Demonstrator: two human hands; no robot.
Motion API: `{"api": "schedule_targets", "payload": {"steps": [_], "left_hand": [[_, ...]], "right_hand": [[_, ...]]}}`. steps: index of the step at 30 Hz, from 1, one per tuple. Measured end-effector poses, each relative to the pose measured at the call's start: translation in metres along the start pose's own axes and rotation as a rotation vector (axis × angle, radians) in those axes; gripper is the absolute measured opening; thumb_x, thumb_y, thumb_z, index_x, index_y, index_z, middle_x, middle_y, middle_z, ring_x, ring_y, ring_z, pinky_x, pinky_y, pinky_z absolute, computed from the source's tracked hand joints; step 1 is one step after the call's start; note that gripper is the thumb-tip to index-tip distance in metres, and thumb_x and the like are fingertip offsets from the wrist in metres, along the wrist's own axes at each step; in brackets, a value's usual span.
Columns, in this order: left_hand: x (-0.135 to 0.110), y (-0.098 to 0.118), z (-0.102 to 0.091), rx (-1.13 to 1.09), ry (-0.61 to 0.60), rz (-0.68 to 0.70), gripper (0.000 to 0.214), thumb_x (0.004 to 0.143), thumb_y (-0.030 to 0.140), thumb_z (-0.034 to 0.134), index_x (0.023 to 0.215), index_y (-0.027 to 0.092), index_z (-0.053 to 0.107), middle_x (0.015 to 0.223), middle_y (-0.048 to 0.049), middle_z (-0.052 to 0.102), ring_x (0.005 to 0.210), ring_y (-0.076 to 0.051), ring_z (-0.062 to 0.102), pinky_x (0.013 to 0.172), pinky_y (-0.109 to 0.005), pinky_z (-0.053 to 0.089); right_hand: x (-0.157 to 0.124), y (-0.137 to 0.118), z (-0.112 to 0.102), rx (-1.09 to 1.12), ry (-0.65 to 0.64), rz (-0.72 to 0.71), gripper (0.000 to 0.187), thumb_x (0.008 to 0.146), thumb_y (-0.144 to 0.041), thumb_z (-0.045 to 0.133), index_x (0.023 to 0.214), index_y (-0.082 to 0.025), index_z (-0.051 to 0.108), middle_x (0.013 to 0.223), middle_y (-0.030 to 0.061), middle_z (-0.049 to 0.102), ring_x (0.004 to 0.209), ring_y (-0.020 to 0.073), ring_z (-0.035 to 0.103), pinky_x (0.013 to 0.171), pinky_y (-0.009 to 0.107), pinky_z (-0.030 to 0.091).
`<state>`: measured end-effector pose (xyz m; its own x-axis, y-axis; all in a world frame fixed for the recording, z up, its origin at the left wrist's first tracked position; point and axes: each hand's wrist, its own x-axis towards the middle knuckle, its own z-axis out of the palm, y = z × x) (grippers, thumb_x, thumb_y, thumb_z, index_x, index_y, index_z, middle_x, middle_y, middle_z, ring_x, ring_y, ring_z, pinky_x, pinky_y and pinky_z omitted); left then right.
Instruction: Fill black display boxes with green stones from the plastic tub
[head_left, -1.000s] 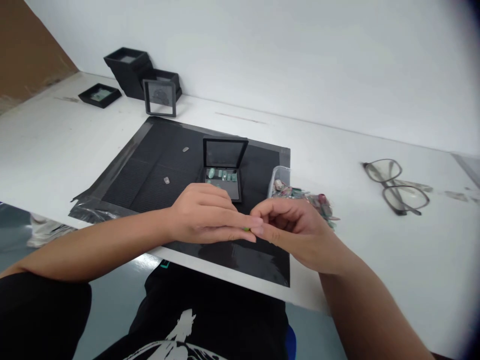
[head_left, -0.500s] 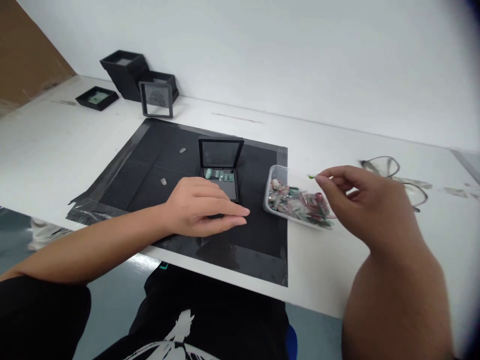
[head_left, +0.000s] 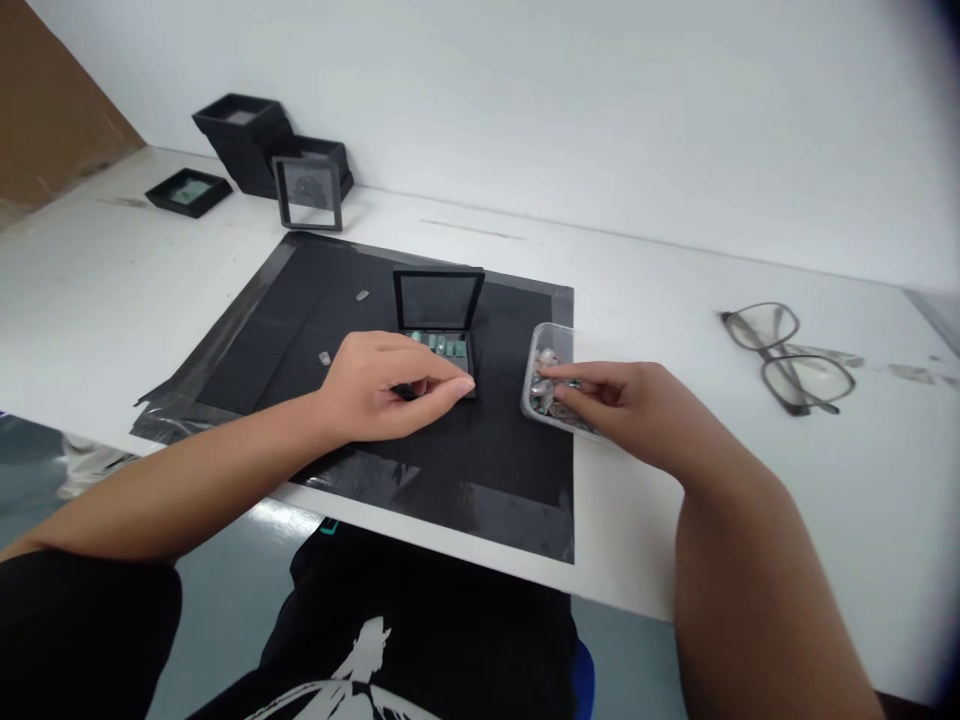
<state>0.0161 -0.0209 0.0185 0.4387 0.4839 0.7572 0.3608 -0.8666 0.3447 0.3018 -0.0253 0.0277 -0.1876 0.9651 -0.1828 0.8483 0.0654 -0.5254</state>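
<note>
My left hand [head_left: 401, 390] hangs over the front of a small black display case [head_left: 439, 300], thumb and index finger pinched together. Anything between those fingertips is too small to make out. The case's clear lid stands up, and a row of pale green stones [head_left: 448, 347] lies along its back; the hand hides part of its base. My right hand [head_left: 622, 400] reaches over a clear plastic box [head_left: 529, 400] of small wrapped pieces and beads. Its thumb and index finger are curled toward each other at the contents; what they grip, if anything, is hidden.
A black mat [head_left: 517, 460] taped to the white table lies beneath the case. Two small clear pieces rest on its left side. Eyeglasses [head_left: 787, 355] lie at the right. Stacked black frames [head_left: 244, 150] and a shallow frame with green contents [head_left: 189, 192] stand back left.
My right hand has moved left and down, from the box's right side to its contents; the small green piece in its fingertips no longer shows. My left thumb and index finger have closed together.
</note>
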Motion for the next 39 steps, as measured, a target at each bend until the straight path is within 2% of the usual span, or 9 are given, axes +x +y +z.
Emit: {"api": "schedule_targets", "payload": {"steps": [6, 10, 16, 22, 26, 30, 34, 39], "left_hand": [[-0.001, -0.002, 0.0, -0.012, 0.0, 0.03, 0.007, 0.085, 0.021, 0.071, 0.079, 0.018, 0.074, 0.068, 0.0008, 0.076, 0.057, -0.008, 0.069, 0.059, -0.016, 0.055], [-0.001, -0.003, -0.001, -0.003, -0.007, 0.043, 0.007, 0.085, 0.021, 0.071, 0.08, 0.018, 0.074, 0.069, 0.0003, 0.077, 0.057, -0.009, 0.069, 0.058, -0.017, 0.054], [-0.001, -0.005, -0.002, 0.003, -0.047, 0.033, 0.01, 0.088, 0.024, 0.068, 0.081, 0.018, 0.074, 0.07, 0.0012, 0.077, 0.058, -0.008, 0.07, 0.06, -0.016, 0.054], [-0.002, -0.007, -0.001, 0.0, -0.061, 0.026, 0.01, 0.088, 0.023, 0.068, 0.082, 0.018, 0.074, 0.073, 0.0005, 0.078, 0.058, -0.008, 0.069, 0.06, -0.016, 0.055], [-0.001, -0.005, -0.002, -0.006, -0.07, 0.048, 0.008, 0.087, 0.022, 0.069, 0.083, 0.017, 0.074, 0.072, -0.0003, 0.077, 0.058, -0.009, 0.07, 0.059, -0.017, 0.054], [0.0, -0.004, -0.004, 0.013, -0.087, 0.041, 0.011, 0.089, 0.023, 0.067, 0.083, 0.017, 0.074, 0.072, -0.0001, 0.077, 0.058, -0.009, 0.07, 0.059, -0.017, 0.054], [0.001, -0.002, -0.006, 0.039, -0.109, 0.059, 0.014, 0.09, 0.026, 0.065, 0.082, 0.019, 0.074, 0.07, 0.0011, 0.077, 0.058, -0.009, 0.07, 0.059, -0.017, 0.054], [0.001, -0.001, -0.006, 0.038, -0.118, 0.085, 0.012, 0.09, 0.025, 0.065, 0.083, 0.019, 0.073, 0.072, 0.001, 0.077, 0.06, -0.009, 0.071, 0.06, -0.018, 0.054]], "right_hand": [[0.002, 0.007, -0.002, 0.079, -0.064, -0.004, 0.023, 0.084, -0.044, 0.065, 0.093, -0.026, 0.078, 0.053, -0.0033, 0.048, 0.047, 0.0109, 0.039, 0.045, 0.026, 0.031], [0.0, 0.013, -0.009, 0.047, -0.07, 0.033, 0.021, 0.081, -0.041, 0.068, 0.088, -0.023, 0.075, 0.054, -0.0033, 0.047, 0.048, 0.011, 0.041, 0.045, 0.026, 0.033], [0.0, 0.016, -0.012, 0.071, -0.128, 0.046, 0.035, 0.077, -0.037, 0.07, 0.108, -0.024, 0.078, 0.053, -0.0047, 0.046, 0.044, 0.0107, 0.041, 0.041, 0.025, 0.032], [-0.002, 0.015, -0.01, 0.029, -0.046, 0.068, 0.012, 0.078, -0.03, 0.067, 0.084, -0.023, 0.075, 0.052, -0.0043, 0.045, 0.045, 0.0102, 0.039, 0.042, 0.026, 0.031], [-0.007, 0.019, -0.018, 0.065, 0.0, 0.047, 0.01, 0.08, -0.03, 0.066, 0.08, -0.023, 0.073, 0.05, -0.0024, 0.046, 0.043, 0.0117, 0.039, 0.039, 0.027, 0.031], [-0.009, 0.02, -0.02, 0.08, 0.04, 0.015, 0.012, 0.083, -0.031, 0.065, 0.087, -0.026, 0.075, 0.051, -0.0021, 0.045, 0.044, 0.0126, 0.039, 0.041, 0.028, 0.032], [-0.005, 0.014, -0.013, 0.05, 0.055, -0.01, 0.026, 0.086, -0.038, 0.064, 0.106, -0.029, 0.078, 0.053, -0.0032, 0.044, 0.046, 0.0118, 0.037, 0.044, 0.028, 0.03], [0.006, 0.012, -0.004, -0.098, 0.076, 0.056, 0.032, 0.083, -0.042, 0.068, 0.111, -0.033, 0.08, 0.052, -0.0028, 0.047, 0.047, 0.0128, 0.038, 0.046, 0.029, 0.03]]}}
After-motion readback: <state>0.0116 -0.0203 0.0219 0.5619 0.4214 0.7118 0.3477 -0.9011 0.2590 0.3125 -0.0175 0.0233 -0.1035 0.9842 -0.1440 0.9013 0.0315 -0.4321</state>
